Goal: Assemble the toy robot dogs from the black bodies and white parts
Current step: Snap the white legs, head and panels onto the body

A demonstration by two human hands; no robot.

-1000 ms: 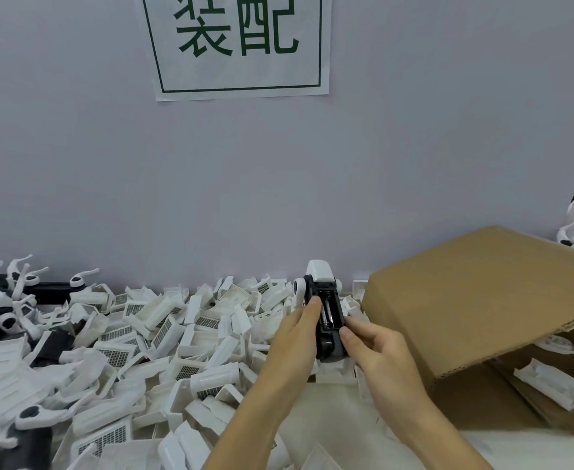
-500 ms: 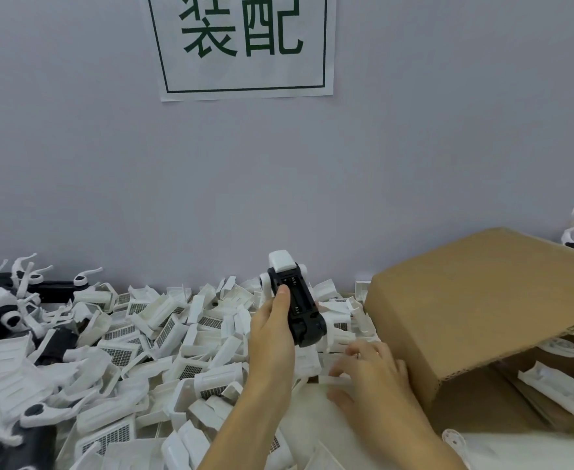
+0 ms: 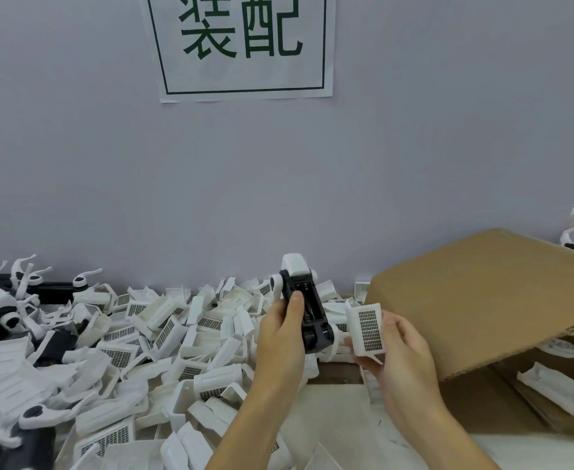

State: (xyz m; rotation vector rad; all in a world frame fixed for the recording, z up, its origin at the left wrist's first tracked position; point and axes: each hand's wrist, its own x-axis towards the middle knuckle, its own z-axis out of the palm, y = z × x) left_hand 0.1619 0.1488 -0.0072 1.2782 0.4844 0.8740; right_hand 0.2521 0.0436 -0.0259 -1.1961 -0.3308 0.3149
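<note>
- The left hand (image 3: 280, 337) grips a black robot dog body (image 3: 307, 312) at frame centre, thumb curled over its open underside; a white head (image 3: 295, 264) tops it.
- The right hand (image 3: 397, 354) pinches a white grille panel (image 3: 367, 329) just right of the body.
- A heap of white parts (image 3: 150, 337) covers the tabletop (image 3: 339, 425) at lower left.
- A cardboard box (image 3: 482, 300) sits at right.
</note>
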